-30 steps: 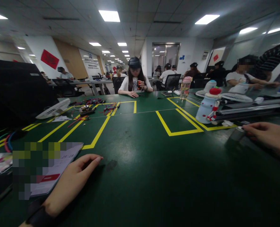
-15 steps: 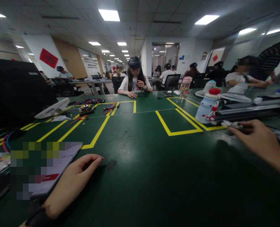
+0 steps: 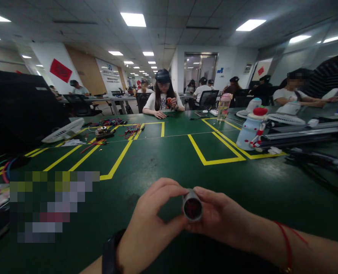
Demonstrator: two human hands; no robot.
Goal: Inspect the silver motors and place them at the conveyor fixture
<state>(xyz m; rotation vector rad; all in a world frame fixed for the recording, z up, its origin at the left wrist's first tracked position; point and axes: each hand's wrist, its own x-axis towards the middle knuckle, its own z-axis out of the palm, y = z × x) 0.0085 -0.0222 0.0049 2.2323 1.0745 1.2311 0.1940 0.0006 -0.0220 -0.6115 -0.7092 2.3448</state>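
A short grey cylinder (image 3: 192, 205) with a dark round end facing me is held between both hands above the green table (image 3: 163, 160). The fingertips and thumb of my left hand (image 3: 157, 213) pinch its left side. From the right, my right hand (image 3: 221, 215) grips it with thumb and fingers. Something reddish shows dimly inside the dark end, too small to make out.
A blue bottle with a red top (image 3: 247, 131) and a clear bottle (image 3: 224, 108) stand at the right, near black cables (image 3: 314, 163). Wires (image 3: 131, 131) and a white fan (image 3: 64, 131) lie left. A person (image 3: 163, 99) sits opposite.
My right hand has moved from the right side to the centre with the grey cylinder. My left hand has moved right and now grips it too.
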